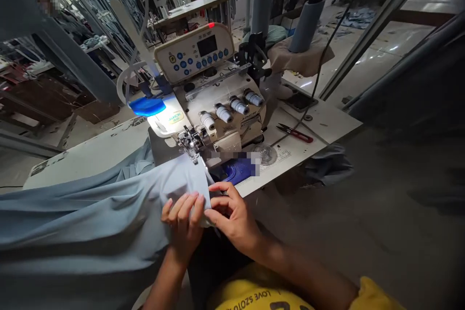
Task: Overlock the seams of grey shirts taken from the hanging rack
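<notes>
A large piece of light blue fabric [119,213] runs from the left side to the front of an overlock sewing machine [218,121], with its edge by the presser foot [194,152]. My left hand [185,218] grips the fabric near its right edge, fingers bent on top and thumb hidden. Close beside it, my right hand [232,218] holds the fabric's right edge between curled fingers and thumb. Both hands are a short way in front of the needle area, which the machine's lamp lights.
Red-handled thread snips [296,132], a phone [300,99] and a clear round object [267,154] lie on the white table [337,123] at right. A blue piece [240,169] sits below the machine. Thread cones [307,24] stand behind; a metal post [378,29] rises at right.
</notes>
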`<state>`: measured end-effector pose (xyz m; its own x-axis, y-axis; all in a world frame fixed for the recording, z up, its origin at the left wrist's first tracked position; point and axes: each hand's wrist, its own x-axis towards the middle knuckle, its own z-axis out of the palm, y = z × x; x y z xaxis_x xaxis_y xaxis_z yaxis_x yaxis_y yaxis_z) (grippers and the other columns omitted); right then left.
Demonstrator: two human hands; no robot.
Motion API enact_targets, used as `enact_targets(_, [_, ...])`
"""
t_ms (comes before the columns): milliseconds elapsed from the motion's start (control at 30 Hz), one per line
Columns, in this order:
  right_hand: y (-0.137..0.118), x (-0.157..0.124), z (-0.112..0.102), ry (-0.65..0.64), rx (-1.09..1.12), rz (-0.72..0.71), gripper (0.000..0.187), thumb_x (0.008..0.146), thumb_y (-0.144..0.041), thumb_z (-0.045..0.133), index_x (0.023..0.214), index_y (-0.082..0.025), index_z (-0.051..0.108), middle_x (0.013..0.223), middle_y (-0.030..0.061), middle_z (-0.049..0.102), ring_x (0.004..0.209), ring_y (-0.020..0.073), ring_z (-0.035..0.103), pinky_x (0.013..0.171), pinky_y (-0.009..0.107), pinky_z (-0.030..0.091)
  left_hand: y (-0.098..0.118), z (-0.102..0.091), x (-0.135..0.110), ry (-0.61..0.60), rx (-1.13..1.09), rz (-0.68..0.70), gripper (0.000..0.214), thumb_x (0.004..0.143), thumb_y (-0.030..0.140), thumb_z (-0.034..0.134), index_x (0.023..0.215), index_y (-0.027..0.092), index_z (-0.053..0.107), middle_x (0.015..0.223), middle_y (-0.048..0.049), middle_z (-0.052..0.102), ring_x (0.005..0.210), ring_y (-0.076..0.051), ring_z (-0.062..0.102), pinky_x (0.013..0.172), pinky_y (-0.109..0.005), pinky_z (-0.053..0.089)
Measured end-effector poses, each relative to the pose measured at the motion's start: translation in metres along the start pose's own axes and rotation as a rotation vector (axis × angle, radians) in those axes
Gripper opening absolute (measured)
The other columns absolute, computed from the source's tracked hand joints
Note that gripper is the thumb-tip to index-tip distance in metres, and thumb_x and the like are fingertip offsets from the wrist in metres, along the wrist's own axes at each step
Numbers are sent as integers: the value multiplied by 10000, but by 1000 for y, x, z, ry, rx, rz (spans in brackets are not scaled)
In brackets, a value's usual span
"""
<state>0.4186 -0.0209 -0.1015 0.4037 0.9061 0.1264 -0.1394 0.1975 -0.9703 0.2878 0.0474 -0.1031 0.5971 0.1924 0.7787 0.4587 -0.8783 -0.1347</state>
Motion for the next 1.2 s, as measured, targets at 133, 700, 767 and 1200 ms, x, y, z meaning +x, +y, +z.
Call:
enact_targets(133, [15,19,-8,124,-136,-99,359,681,-161,638,1018,-194,518,968,32,574,895,153,565,830,269,465,3,-9,5,-28,-157,0,295,800,25,571,1053,163,630,768,-51,590,740,-152,511,763,-313,395])
enact_targets(700, [-15,-53,-21,-221,-252,-137,229,775,-164,565,560,-154,487,575,-29,432,536,76,392,510,204,287,47,-52,1,-69,-507,-321,193,760,9,629,848,178,603,691,9,554,699,-115,489,681,-291,416])
enact_targets(767, [-19,-55,-20,-213,-246,-129,228,758,-136,559,544,-155,483,552,-35,419,518,72,378,498,203,279,49,-56,0,-81,-488,-298,226,767,7,619,903,187,619,731,-3,572,723,-124,501,688,-297,424])
enact_targets(1200, [-28,-58,-37,-445,-201,103,196,863,-243,466,773,-159,619,654,-4,492,596,108,446,555,226,392,50,-65,-10,-105,12,64,176,778,90,655,924,179,695,700,-21,449,727,-135,438,704,-296,322])
